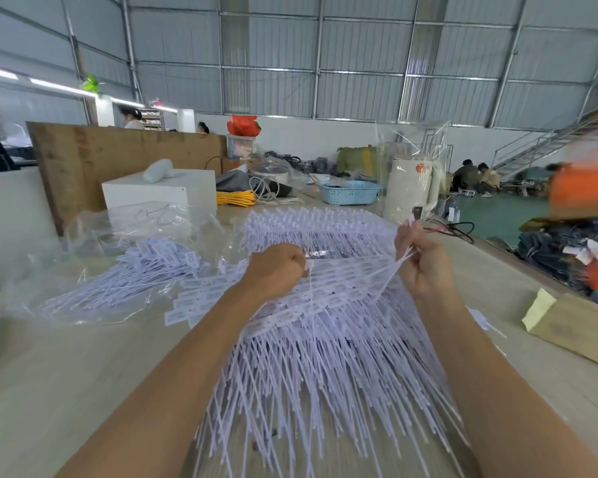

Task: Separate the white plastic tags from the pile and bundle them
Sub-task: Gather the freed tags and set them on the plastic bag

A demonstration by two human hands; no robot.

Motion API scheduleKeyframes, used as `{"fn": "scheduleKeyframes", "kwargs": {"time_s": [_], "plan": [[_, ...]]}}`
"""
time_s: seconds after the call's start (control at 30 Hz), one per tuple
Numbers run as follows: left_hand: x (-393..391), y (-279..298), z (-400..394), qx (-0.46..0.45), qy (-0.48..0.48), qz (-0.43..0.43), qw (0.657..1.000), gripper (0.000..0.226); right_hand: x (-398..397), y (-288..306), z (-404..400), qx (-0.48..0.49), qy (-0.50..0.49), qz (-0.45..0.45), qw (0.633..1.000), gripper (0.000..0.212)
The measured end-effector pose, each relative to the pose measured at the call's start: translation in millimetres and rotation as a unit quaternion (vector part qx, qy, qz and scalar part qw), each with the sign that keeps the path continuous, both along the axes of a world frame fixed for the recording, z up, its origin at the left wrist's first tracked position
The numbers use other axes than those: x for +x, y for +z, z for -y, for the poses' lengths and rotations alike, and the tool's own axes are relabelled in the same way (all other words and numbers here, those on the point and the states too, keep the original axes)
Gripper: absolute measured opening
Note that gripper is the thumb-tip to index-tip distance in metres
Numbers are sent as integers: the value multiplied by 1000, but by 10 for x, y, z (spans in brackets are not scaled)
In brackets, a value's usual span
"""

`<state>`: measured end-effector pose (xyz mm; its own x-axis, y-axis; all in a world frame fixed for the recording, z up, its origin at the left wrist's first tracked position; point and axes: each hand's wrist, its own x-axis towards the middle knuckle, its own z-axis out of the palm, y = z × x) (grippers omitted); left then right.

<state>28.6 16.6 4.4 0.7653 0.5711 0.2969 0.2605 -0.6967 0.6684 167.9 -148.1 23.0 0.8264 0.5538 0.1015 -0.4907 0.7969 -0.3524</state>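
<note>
A broad pile of white plastic tags with long thin tails [325, 339] fans across the middle of the pale wooden surface [66, 391], tails reaching toward the near edge, flat label heads stacked in rows further back. Right hand [423, 267] is raised over the pile's right side, fingers [406, 236] curled round a small gathered bunch of tag tails [392, 270] that slants down-left into the heap. Left hand [278, 269] sits just left of it, balled into a fist, pinching a single tag strand [310, 291] that hangs straight down onto the pile. The two hands are near, not touching.

Left of the pile, a second lot of white tags in a clear plastic bag [128, 274] lies apart, with bare surface in front of it. Right of the pile there's open surface out to the right edge, where a brown paper envelope [577, 326] lies. Behind, a blue plastic basket [349, 193], a cream electric kettle [411, 188] and a white box [159, 191] line the back.
</note>
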Motion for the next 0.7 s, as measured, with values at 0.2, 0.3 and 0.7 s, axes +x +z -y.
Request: {"fn": "scheduleKeyframes", "kwargs": {"time_s": [0.2, 0.3, 0.7], "plan": [[-73, 75, 55, 109, -61, -40, 991, 23, -335, -158, -275, -283, 62, 242, 926, 11], [-79, 78, 70, 155, -80, -9, 985, 30, -476, -267, -420, -344, 31, 347, 872, 12], [-115, 133, 53, 212, -26, 32, 976, 28, -601, -282, -514, -350, -79, 418, 834, 1]]}}
